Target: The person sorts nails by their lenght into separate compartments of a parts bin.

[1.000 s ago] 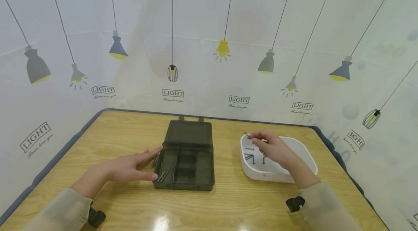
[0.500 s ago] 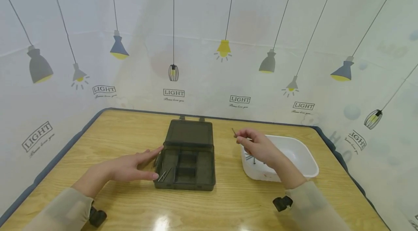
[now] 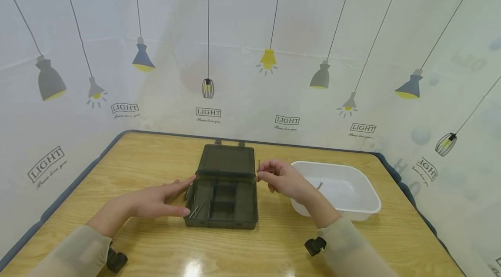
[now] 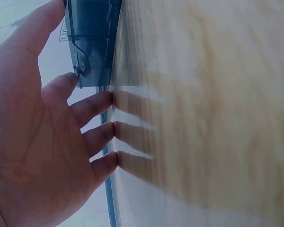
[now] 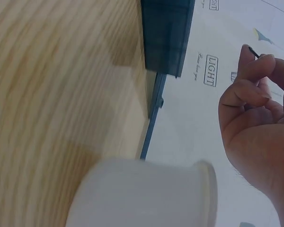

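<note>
A dark translucent compartment box (image 3: 221,224) lies with its lid (image 3: 226,159) folded back. My left hand (image 3: 152,202) rests at its left side, fingers spread, thumb tip at the near left corner. In the left wrist view, the lower fingertips (image 4: 114,128) touch the tabletop beside the box (image 4: 92,42). My right hand (image 3: 287,181) pinches a thin metal screw (image 3: 258,166) upright, just off the box's right edge near the hinge. The right wrist view shows the screw's dark end (image 5: 253,52) between thumb and forefinger. Several screws (image 3: 200,210) lie in the left compartment.
Right of the box stands a white tray (image 3: 358,215), partly behind my right forearm. A screw (image 3: 320,185) shows inside it. The wooden table (image 3: 164,246) ends at a dark blue edge against a printed backdrop.
My right hand has moved left from over the white tray to the box's right edge, carrying the screw, which now points upright. My left hand and the box have stayed put.
</note>
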Action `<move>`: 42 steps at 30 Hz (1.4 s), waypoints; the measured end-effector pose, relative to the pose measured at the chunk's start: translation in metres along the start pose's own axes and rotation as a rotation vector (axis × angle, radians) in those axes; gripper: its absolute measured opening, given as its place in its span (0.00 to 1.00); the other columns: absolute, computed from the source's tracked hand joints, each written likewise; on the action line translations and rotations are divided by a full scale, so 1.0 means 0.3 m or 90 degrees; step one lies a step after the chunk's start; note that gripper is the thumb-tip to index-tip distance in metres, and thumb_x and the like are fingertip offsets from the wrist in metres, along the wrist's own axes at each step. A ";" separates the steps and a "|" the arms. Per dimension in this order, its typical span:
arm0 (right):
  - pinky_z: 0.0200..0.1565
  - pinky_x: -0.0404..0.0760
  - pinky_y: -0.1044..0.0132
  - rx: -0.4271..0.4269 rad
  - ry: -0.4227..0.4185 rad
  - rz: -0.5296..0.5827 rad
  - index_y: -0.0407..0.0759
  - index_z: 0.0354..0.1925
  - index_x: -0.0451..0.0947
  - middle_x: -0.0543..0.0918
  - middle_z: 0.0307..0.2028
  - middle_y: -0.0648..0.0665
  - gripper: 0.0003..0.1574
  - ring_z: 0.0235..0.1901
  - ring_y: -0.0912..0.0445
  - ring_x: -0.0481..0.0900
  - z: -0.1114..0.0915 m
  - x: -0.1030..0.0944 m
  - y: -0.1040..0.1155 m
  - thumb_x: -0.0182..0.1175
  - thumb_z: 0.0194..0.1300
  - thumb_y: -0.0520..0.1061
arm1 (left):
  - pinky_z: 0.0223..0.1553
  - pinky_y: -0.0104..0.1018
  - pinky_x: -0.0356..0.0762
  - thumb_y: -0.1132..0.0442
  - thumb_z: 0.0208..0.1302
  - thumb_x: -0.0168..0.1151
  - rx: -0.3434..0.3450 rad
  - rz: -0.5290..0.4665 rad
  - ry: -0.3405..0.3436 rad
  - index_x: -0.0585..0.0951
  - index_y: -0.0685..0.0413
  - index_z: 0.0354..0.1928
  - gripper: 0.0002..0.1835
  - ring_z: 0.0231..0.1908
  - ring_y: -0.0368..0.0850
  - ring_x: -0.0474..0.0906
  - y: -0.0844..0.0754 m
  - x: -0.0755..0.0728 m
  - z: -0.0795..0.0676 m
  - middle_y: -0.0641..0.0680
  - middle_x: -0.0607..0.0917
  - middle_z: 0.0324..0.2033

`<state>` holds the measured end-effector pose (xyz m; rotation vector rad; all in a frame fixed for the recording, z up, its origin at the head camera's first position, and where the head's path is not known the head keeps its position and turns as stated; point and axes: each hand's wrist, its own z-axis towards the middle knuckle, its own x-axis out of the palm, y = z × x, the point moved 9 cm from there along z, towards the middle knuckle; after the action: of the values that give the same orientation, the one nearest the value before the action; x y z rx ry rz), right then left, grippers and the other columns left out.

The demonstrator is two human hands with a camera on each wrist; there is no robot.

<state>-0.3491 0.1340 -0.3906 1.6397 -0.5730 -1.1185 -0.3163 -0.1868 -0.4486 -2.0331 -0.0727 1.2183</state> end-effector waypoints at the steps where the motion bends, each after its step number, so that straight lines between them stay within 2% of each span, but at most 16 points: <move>1: 0.34 0.78 0.65 0.000 0.002 0.002 0.37 0.56 0.78 0.89 0.52 0.35 0.14 0.28 0.57 0.73 0.006 0.013 0.003 0.59 0.86 0.47 | 0.80 0.81 0.46 0.31 0.76 0.63 -0.001 -0.001 0.001 0.46 0.33 0.91 0.53 0.87 0.72 0.41 0.000 0.000 0.000 0.55 0.55 0.89; 8: 0.35 0.82 0.67 -0.001 0.007 0.010 0.38 0.52 0.81 0.93 0.49 0.39 0.10 0.37 0.50 0.86 0.050 0.095 0.035 0.63 0.83 0.45 | 0.81 0.81 0.45 0.32 0.76 0.63 0.001 -0.011 0.002 0.46 0.33 0.91 0.53 0.87 0.72 0.40 0.000 0.001 -0.003 0.56 0.54 0.89; 15: 0.35 0.85 0.65 0.001 0.014 0.008 0.41 0.51 0.83 0.95 0.47 0.42 0.10 0.32 0.53 0.85 0.092 0.176 0.052 0.66 0.81 0.46 | 0.80 0.82 0.45 0.32 0.76 0.64 -0.002 -0.013 -0.005 0.47 0.33 0.91 0.53 0.87 0.73 0.41 -0.003 0.002 -0.007 0.57 0.54 0.89; 24: 0.34 0.87 0.64 0.009 0.042 0.041 0.38 0.50 0.83 0.95 0.43 0.43 0.10 0.29 0.55 0.85 0.125 0.281 0.059 0.66 0.80 0.44 | 0.79 0.83 0.47 0.32 0.76 0.64 -0.012 -0.014 -0.003 0.48 0.32 0.91 0.52 0.87 0.74 0.42 -0.003 0.005 -0.002 0.56 0.54 0.89; 27: 0.32 0.85 0.65 0.009 0.046 0.055 0.39 0.49 0.83 0.95 0.42 0.43 0.08 0.35 0.42 0.89 0.129 0.308 0.064 0.66 0.80 0.43 | 0.79 0.82 0.47 0.32 0.76 0.64 -0.013 -0.014 -0.004 0.48 0.32 0.91 0.52 0.87 0.74 0.42 -0.005 0.004 -0.002 0.57 0.54 0.89; 31: 0.32 0.85 0.64 0.007 0.057 0.067 0.37 0.50 0.82 0.94 0.42 0.41 0.08 0.41 0.36 0.90 0.131 0.337 0.075 0.66 0.80 0.42 | 0.79 0.83 0.47 0.32 0.76 0.65 -0.017 -0.017 -0.003 0.48 0.32 0.91 0.52 0.87 0.74 0.42 -0.005 0.005 -0.002 0.58 0.54 0.89; 36: 0.32 0.86 0.63 0.010 0.063 0.068 0.38 0.50 0.83 0.94 0.41 0.42 0.08 0.31 0.52 0.87 0.131 0.360 0.083 0.65 0.80 0.42 | 0.79 0.83 0.47 0.32 0.75 0.65 -0.020 -0.023 0.000 0.48 0.32 0.91 0.52 0.87 0.74 0.42 -0.001 0.007 -0.001 0.59 0.53 0.89; 42: 0.34 0.88 0.62 0.017 0.067 0.063 0.40 0.50 0.83 0.94 0.40 0.44 0.06 0.24 0.57 0.83 0.131 0.380 0.085 0.65 0.80 0.42 | 0.78 0.84 0.49 0.31 0.75 0.64 -0.021 -0.019 -0.003 0.48 0.30 0.91 0.52 0.87 0.74 0.43 0.004 0.006 -0.001 0.59 0.53 0.89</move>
<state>-0.3280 0.0147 -0.4134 1.6642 -0.5967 -0.9501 -0.3154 -0.1869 -0.4506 -2.0496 -0.1263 1.2111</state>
